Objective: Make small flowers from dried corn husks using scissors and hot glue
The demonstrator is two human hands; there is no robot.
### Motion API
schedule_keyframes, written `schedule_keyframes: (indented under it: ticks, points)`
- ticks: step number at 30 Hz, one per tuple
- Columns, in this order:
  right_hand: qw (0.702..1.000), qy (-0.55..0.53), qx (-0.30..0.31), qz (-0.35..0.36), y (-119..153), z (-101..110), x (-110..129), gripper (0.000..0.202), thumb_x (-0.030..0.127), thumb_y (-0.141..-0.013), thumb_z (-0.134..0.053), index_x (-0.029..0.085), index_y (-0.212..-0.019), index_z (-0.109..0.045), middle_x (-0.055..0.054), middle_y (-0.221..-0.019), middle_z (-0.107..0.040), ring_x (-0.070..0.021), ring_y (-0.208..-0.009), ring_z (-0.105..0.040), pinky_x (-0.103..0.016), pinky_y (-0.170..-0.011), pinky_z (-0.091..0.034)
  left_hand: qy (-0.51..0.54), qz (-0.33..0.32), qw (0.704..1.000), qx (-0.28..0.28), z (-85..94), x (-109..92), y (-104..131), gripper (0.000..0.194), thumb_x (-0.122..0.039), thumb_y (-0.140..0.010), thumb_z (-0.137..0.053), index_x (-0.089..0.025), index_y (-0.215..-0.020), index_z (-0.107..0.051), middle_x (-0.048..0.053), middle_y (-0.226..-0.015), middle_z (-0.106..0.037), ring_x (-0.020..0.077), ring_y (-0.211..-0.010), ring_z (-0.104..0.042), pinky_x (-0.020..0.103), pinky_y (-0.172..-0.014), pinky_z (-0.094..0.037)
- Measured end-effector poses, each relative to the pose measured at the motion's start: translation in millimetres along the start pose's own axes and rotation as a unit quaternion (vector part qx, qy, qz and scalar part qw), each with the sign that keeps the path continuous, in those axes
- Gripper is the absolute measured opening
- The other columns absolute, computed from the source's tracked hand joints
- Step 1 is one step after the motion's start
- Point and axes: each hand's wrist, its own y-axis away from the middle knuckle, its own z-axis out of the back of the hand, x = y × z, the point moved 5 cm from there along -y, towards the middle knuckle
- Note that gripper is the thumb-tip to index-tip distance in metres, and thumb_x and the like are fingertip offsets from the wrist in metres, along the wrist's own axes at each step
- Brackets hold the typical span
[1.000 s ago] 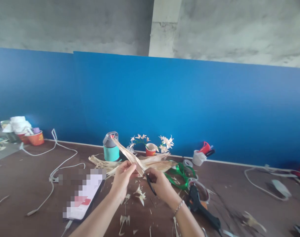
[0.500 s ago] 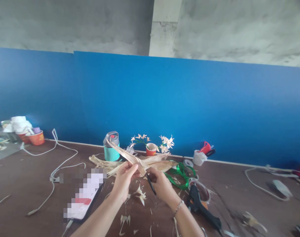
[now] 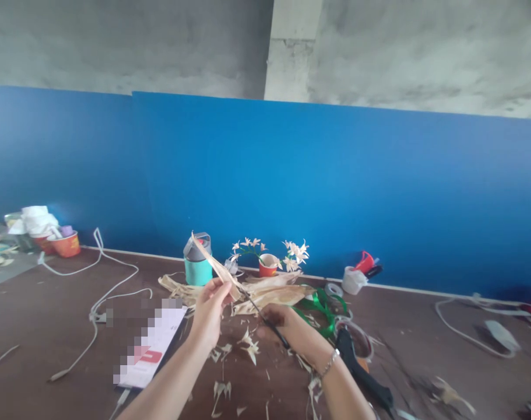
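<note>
In my left hand [image 3: 210,309] a dried corn husk [image 3: 215,267] is pinched between thumb and fingers, its narrow tip pointing up and left. My right hand [image 3: 292,331] grips dark scissors [image 3: 274,329], whose blades reach the husk's lower end beside my left fingertips. Whether the blades are parted I cannot make out. More dried husks [image 3: 283,293] lie behind my hands. On the table below are a small pale husk flower [image 3: 250,346] and several cut scraps [image 3: 222,389].
A turquoise flask [image 3: 198,269] and an orange-red cup [image 3: 268,267] with husk flowers around it stand behind. Green ribbon [image 3: 322,312] and a black glue gun [image 3: 357,370] lie to the right. A phone [image 3: 154,350] with a cable lies left. A white cup [image 3: 353,281] holds tools.
My right hand has shifted slightly right and down, and the scissors' blades now show against the husk. My left hand has moved a little left, and the husk in it looks narrower.
</note>
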Motion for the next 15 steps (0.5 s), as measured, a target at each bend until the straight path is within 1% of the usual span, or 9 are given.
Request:
schedule_keyframes:
  ticks: [3,6,9,11,13,15]
  points:
    - [0.997,-0.05,0.05,-0.02,5,-2,7,0.034,0.043,-0.062,-0.073,0.015,-0.073,-0.058,0.005,-0.058,-0.049,-0.0053,-0.046,-0.037,-0.019,-0.043,-0.029,0.04,-0.004,0.999,0.02,0.6,-4,-4,0.018,-0.024,-0.065,-0.072,-0.015,-0.079,-0.066,0.002,-0.072,-0.067,0.0105,-0.064,-0.058,0.02,-0.061,-0.043]
    - [0.993,-0.089,0.075,-0.03,6,-6,10,0.039,0.048,-0.062,-0.072,0.014,-0.075,-0.057,0.004,-0.058,-0.049,-0.0048,-0.046,-0.038,-0.018,-0.042,-0.027,0.057,0.02,0.998,0.035,-3.0,-4,-3,0.022,-0.023,-0.064,-0.072,-0.015,-0.083,-0.066,0.004,-0.078,-0.07,0.0139,-0.075,-0.061,0.023,-0.07,-0.044]
    - [0.99,-0.114,0.072,-0.045,5,-10,7,0.042,0.05,-0.062,-0.071,0.014,-0.079,-0.057,0.005,-0.056,-0.048,-0.0043,-0.044,-0.039,-0.017,-0.04,-0.025,0.054,0.042,0.997,0.046,-6.8,-1,-1,0.024,-0.023,-0.064,-0.072,-0.015,-0.086,-0.066,0.006,-0.08,-0.071,0.0171,-0.081,-0.062,0.026,-0.075,-0.044]
    - [0.989,-0.121,0.064,-0.059,4,-11,5,0.042,0.05,-0.061,-0.072,0.015,-0.078,-0.057,0.006,-0.054,-0.047,-0.0041,-0.042,-0.039,-0.017,-0.039,-0.024,0.048,0.039,0.997,0.052,-7.5,1,0,0.023,-0.024,-0.065,-0.071,-0.015,-0.086,-0.066,0.006,-0.082,-0.071,0.0174,-0.083,-0.062,0.026,-0.076,-0.044]
    - [0.988,-0.124,0.058,-0.066,4,-13,4,0.041,0.049,-0.061,-0.073,0.015,-0.077,-0.057,0.006,-0.054,-0.047,-0.0039,-0.042,-0.038,-0.017,-0.038,-0.023,0.04,0.023,0.998,0.047,-5.8,3,-1,0.022,-0.025,-0.067,-0.07,-0.015,-0.087,-0.066,0.005,-0.081,-0.071,0.0159,-0.081,-0.062,0.024,-0.074,-0.043]
    - [0.987,-0.134,0.059,-0.066,4,-15,5,0.04,0.049,-0.061,-0.073,0.016,-0.076,-0.057,0.007,-0.054,-0.047,-0.0037,-0.042,-0.037,-0.017,-0.039,-0.023,0.03,0.001,0.999,0.033,-3.2,3,-1,0.022,-0.025,-0.068,-0.07,-0.016,-0.087,-0.066,0.002,-0.076,-0.069,0.0133,-0.074,-0.06,0.021,-0.068,-0.043]
